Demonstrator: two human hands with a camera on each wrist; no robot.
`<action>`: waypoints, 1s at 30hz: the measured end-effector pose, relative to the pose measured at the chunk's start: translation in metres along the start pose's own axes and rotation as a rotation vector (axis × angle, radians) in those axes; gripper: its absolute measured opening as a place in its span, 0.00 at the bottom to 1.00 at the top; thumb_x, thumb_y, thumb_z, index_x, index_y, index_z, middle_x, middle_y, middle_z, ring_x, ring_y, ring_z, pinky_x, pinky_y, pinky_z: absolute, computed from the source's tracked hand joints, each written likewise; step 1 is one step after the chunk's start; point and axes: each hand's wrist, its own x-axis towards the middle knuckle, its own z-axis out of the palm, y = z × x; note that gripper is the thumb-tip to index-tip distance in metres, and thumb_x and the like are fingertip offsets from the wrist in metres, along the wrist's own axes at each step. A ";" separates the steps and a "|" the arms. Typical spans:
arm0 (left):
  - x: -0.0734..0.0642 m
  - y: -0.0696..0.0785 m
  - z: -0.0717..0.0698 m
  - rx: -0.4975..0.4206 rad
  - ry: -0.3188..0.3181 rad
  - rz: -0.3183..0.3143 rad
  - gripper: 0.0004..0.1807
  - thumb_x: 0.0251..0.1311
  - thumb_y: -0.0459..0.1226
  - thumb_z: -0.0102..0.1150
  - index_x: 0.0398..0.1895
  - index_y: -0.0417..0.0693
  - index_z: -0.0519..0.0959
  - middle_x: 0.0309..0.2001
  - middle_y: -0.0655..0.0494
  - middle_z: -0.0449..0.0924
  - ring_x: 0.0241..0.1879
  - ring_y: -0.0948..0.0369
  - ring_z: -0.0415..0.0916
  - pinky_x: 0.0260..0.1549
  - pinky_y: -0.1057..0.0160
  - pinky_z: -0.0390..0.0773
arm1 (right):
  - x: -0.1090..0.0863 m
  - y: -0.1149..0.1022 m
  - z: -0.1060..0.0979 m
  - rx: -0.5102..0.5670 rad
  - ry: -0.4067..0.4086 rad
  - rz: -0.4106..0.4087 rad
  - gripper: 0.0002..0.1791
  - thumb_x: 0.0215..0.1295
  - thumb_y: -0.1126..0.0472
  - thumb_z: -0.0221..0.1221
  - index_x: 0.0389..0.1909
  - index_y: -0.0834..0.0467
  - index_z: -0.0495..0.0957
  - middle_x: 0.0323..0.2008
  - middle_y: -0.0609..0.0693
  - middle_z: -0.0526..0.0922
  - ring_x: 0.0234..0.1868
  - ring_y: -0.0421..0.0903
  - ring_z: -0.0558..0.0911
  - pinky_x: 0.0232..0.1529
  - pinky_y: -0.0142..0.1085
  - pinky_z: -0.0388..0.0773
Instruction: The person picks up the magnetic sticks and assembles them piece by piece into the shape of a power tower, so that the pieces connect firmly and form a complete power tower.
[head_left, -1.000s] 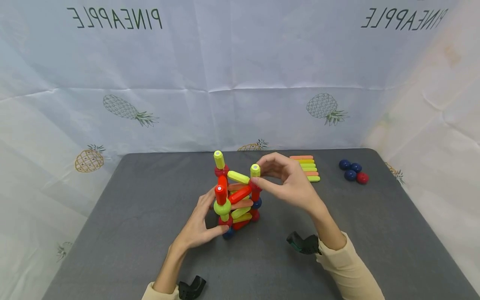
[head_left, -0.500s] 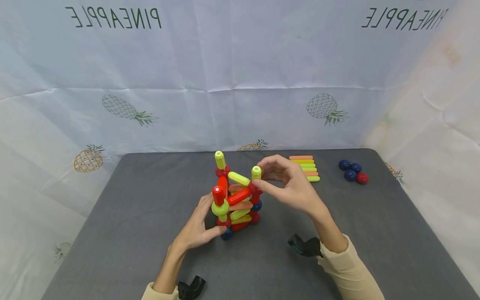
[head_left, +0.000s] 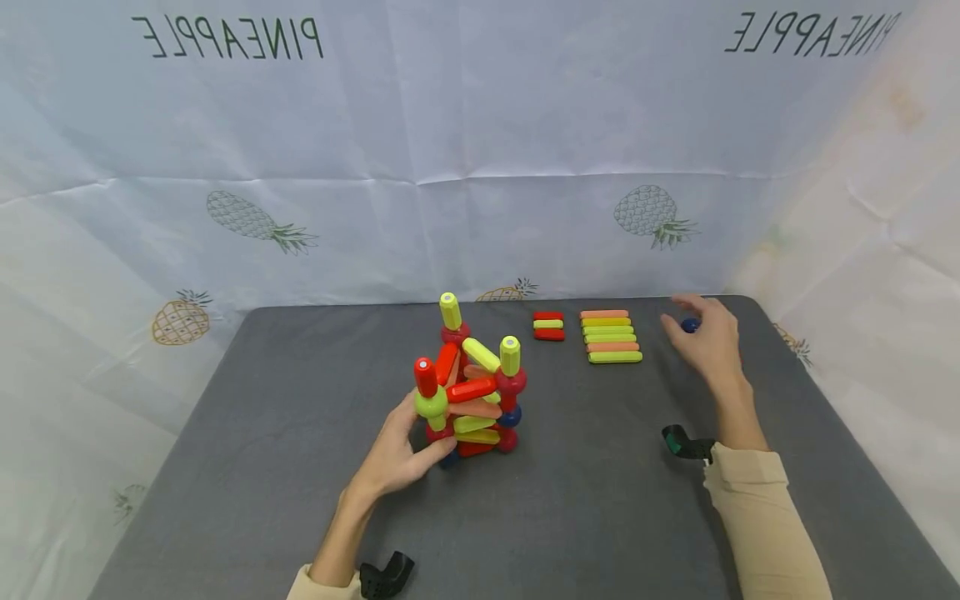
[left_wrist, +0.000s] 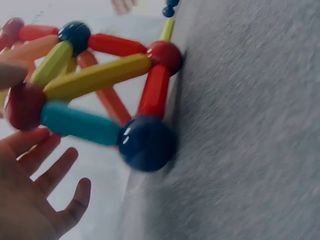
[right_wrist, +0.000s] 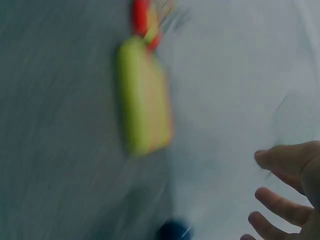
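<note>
A tower of magnetic rods and balls (head_left: 474, 408) stands on the grey table, with upright rods at its top corners. My left hand (head_left: 397, 448) grips its lower left corner. In the left wrist view the thumb and a finger pinch a red ball (left_wrist: 25, 106), beside a teal rod (left_wrist: 80, 122); the other fingers are spread. On the right, my right hand (head_left: 708, 337) reaches over the loose balls. Its fingers (right_wrist: 285, 207) look spread in the right wrist view, holding nothing visible. One blue ball (head_left: 690, 325) shows between thumb and fingers; the hand hides the others.
Several orange, yellow and green rods (head_left: 613, 337) lie in a row behind and right of the tower. A small group of shorter red and green rods (head_left: 548, 326) sits beside them. A white pineapple-print cloth (head_left: 480, 233) hangs behind the table's far edge.
My right hand has left the upright green rod at the tower's right corner and moved right to the loose balls. The short rods have come into sight. The tower has turned slightly in my left hand.
</note>
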 end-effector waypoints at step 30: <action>-0.001 0.007 0.006 -0.024 -0.066 -0.127 0.33 0.61 0.31 0.56 0.71 0.53 0.66 0.64 0.52 0.73 0.60 0.60 0.72 0.61 0.44 0.76 | -0.009 -0.008 -0.019 0.050 0.092 0.071 0.25 0.63 0.57 0.70 0.59 0.64 0.81 0.44 0.61 0.87 0.39 0.39 0.84 0.50 0.33 0.80</action>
